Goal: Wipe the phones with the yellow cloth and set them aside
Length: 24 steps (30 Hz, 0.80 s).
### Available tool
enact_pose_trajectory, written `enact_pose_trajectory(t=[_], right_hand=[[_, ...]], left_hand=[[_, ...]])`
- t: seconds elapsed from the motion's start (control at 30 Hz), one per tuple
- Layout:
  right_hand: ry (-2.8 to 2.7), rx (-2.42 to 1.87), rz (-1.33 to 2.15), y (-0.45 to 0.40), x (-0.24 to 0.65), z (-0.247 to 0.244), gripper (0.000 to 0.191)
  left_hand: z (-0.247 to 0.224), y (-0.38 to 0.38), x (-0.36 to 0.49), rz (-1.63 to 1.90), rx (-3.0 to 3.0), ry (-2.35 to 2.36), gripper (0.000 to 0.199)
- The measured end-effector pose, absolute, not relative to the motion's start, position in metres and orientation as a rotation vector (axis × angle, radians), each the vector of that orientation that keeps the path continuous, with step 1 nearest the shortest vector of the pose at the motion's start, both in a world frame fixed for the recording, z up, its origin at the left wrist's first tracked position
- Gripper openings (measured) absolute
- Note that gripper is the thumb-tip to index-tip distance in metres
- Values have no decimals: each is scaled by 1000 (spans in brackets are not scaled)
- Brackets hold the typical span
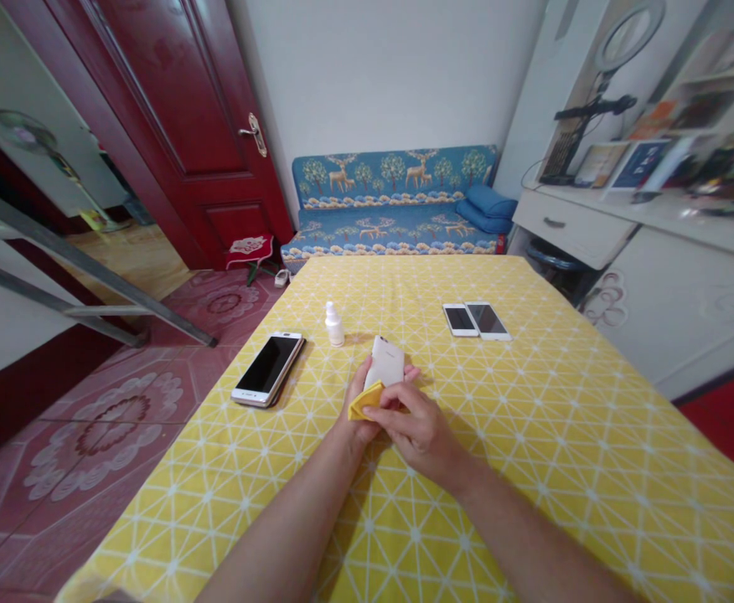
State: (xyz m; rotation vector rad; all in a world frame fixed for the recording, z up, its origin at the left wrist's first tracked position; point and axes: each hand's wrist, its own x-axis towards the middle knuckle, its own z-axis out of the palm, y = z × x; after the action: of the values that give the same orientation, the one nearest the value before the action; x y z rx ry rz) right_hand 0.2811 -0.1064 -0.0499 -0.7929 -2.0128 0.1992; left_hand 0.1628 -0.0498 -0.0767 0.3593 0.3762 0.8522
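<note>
Right hand (pixel 418 427) pinches a folded yellow cloth (pixel 363 404) over the near end of a white phone (pixel 387 363). The phone lies just beyond that hand, long axis running roughly forward; the left hand (pixel 357 385) is nearer, cradling it from beneath above the counter (pixel 530 419).

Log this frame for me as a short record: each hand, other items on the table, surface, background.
Left hand: left hand holds a pale phone, back up
Right hand: right hand pinches a yellow cloth at that phone's near end
Table, left: white-framed phone, dark screen up; white bottle, upright
Table, right: smaller phone beside larger phone, screens up
Surface: yellow patterned tablecloth
Background: blue sofa, red door
</note>
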Motion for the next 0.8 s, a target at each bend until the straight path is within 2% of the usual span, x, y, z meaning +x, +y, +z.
enact_pose_trajectory(t=[0.17, 0.3, 0.47, 0.67, 0.8], right_hand=[[-2044, -834, 56, -105, 282, -46, 33], [-1932, -844, 166, -105, 288, -44, 36], [-1793, -839, 353, -106, 295, -46, 31], [-1790, -911, 269, -107, 300, -48, 25], [-1808, -948, 228, -104, 303, -49, 26]], left_hand=[[-68, -49, 160, 941, 390, 420, 63], [-55, -47, 158, 1005, 409, 431, 59], [-54, -44, 158, 975, 420, 459, 54], [-51, -46, 160, 952, 439, 507, 51], [-47, -47, 163, 1033, 438, 660, 41]])
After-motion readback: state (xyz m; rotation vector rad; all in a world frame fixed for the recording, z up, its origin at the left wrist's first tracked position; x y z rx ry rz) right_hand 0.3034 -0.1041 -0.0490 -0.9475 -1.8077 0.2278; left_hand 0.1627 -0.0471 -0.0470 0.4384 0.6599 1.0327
